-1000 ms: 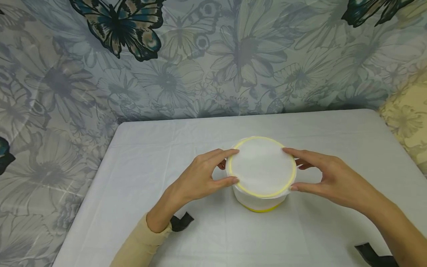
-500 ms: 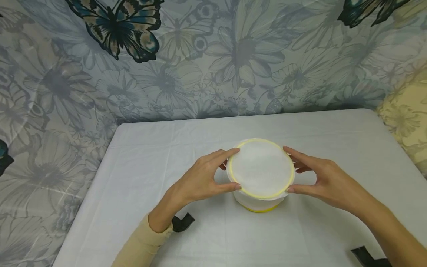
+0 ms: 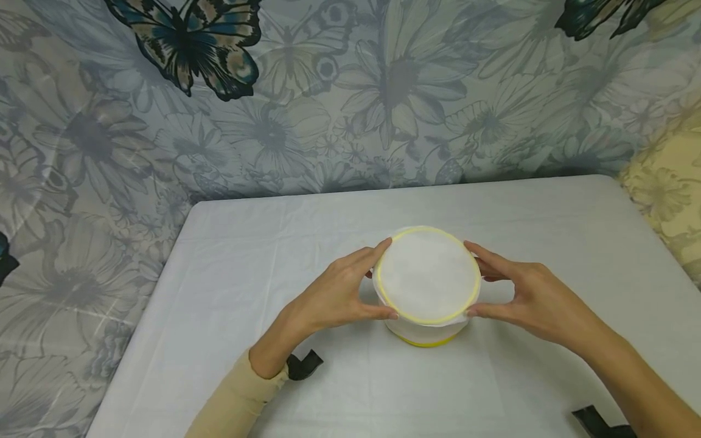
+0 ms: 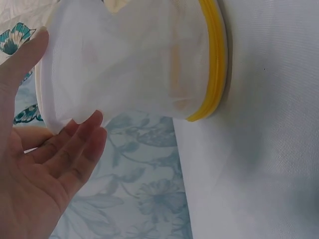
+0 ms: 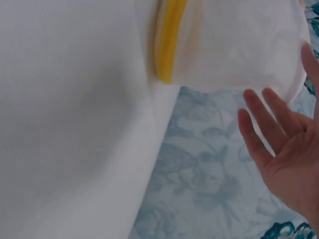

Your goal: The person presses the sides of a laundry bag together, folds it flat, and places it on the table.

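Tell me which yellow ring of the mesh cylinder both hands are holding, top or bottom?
The top ring: left hand and right hand touch its edges. The bottom ring rests untouched on the white table.

you have a white tablecloth (image 3: 230,267) spread over the table, faintly creased, reaching to the far edge and both sides. behind it hangs a floral backdrop (image 3: 383,91) in grey-blue, printed with large flowers. on that backdrop you can see a dark butterfly print (image 3: 188,39) at upper left and part of another (image 3: 602,18) at upper right. at the right side a pale yellow patch of fabric (image 3: 665,194) carries the same flower pattern. the backdrop also shows below the table's edge in both wrist views.
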Demonstrator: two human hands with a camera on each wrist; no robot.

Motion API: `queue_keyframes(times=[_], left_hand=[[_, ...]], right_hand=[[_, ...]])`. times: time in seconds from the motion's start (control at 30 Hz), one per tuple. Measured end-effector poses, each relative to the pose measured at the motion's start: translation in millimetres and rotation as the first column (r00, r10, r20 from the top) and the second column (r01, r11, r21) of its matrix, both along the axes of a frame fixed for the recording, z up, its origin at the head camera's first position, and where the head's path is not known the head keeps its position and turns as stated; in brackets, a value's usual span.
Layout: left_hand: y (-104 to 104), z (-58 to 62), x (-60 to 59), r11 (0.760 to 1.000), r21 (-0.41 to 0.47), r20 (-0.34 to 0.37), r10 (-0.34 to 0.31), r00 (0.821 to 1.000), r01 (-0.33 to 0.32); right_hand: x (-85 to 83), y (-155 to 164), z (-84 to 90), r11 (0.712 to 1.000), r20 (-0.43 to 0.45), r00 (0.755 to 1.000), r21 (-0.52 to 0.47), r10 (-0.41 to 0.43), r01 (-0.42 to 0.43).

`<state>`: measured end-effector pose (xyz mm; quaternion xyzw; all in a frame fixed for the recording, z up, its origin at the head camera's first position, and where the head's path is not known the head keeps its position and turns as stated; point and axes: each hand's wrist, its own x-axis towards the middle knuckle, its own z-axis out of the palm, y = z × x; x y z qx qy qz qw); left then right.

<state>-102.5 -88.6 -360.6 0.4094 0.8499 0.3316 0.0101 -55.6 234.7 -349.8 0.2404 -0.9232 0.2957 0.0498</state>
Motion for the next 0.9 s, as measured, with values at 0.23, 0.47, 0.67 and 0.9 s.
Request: queue_keyframes(times=[0.23,0.47,0.67,0.9], left_hand=[[1.0,-3.1,-2.2,1.0,-0.002,-0.015,-0.001,1.0,0.001],[2.7,-9.2,-6.4,0.998,0.06,0.095,-0.027,0.995,0.021],[3.5,-15.1,-10.8,0.997,0.069,0.122,-0.053,0.991,0.044],[3.7,-18.4,-14.3,0.996,0.072,0.155,-0.065,0.986,0.055]], right_hand=[[0.0,-2.3,-3.7,1.0,0.023,1.0,-0.023,-0.003,0.004],[1.7,-3.8,-9.5,0.998,0.03,1.0,-0.061,0.006,-0.005],[3.0,-5.1,-11.9,0.998,0.041,0.999,-0.043,-0.033,0.035],[3.6,-5.2,-13.7,0.999,0.061,0.998,-0.048,-0.017,0.02]])
